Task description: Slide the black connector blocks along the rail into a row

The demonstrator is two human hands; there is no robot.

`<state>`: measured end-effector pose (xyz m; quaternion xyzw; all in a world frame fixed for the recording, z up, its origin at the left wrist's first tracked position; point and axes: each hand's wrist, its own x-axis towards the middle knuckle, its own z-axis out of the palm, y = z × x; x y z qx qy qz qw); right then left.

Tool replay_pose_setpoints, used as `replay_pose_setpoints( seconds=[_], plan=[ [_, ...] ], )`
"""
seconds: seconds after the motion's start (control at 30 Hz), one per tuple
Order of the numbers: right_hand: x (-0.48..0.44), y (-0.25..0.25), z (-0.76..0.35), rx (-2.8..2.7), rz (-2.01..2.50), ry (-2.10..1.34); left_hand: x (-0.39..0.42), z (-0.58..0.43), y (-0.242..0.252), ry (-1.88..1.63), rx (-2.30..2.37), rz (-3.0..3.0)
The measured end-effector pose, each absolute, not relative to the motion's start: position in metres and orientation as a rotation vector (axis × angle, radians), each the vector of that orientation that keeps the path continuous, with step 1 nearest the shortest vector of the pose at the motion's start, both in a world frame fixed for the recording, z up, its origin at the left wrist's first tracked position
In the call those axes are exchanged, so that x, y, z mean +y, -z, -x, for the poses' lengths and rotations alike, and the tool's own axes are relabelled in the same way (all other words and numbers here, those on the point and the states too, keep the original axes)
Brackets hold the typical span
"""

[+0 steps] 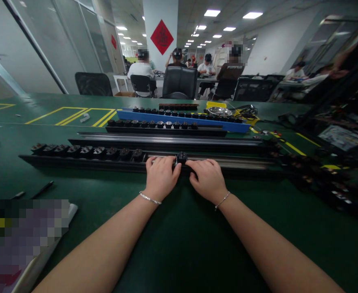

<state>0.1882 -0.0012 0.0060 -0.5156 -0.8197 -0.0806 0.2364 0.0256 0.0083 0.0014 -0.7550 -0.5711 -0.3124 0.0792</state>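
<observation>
A long black rail (120,165) lies across the green table before me, with several black socket modules (86,151) seated in a row along its left part. Apart from that row, a single black socket module (182,157) sits on the rail between my hands. My left hand (163,173) is closed over the rail's near edge, its thumb close to the module's left side. The fingertips of my right hand (207,179) press at the module's right side, the fingers curled. The fingers partly cover the module's lower part.
Behind lie another rail (166,140), a row of modules on a black rail, and a blue rail (181,121). Dark loose parts (328,185) are heaped at right. A metal bowl (220,111) stands farther back. Pens (42,190) lie left; people sit beyond the chairs.
</observation>
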Motion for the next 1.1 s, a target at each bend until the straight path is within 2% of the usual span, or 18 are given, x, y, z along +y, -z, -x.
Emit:
replay_pose_setpoints(
  seconds=[1.1],
  plan=[
    [-0.0028,-0.0039,-0.1981,-2.197,1.411,0.275,0.002,-0.0293,-0.0083,0.879,-1.659,2.377]
  ],
)
